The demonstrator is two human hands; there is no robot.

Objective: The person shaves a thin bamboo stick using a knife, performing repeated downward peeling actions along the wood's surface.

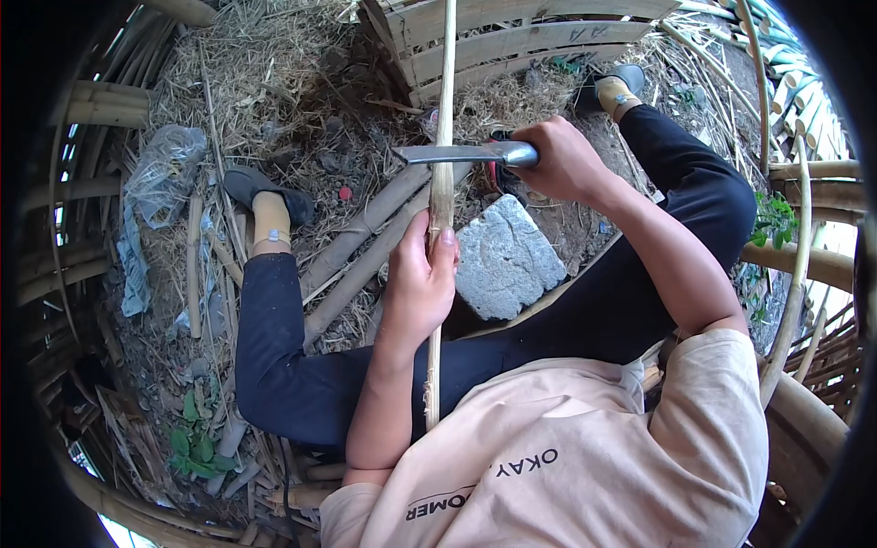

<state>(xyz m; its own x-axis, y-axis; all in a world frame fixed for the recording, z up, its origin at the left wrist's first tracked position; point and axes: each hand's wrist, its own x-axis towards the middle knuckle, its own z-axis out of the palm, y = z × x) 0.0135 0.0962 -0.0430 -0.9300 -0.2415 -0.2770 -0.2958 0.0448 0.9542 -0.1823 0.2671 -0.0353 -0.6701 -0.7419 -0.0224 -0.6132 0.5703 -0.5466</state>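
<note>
My left hand (424, 279) is wrapped round a long, pale bamboo stick (443, 192), thumb lying along it. The stick runs upright through the middle of the view, its lower end against my shirt and its top passing out of the upper edge. In my right hand (559, 163) is a knife (466, 154) with a metal ferrule; the fist hides its handle. The blade lies crosswise over the stick, just above my left hand, and appears to touch it. A squarish grey stone block (510, 258) rests on the ground right of my left hand.
Thick bamboo poles (365, 228) lie on the ground between my legs. A slatted wooden crate (530, 41) stands ahead. At left lies a clear plastic bag (166, 173). Cut green bamboo (799, 96) is piled at the far right, and bamboo rails (808, 263) surround me.
</note>
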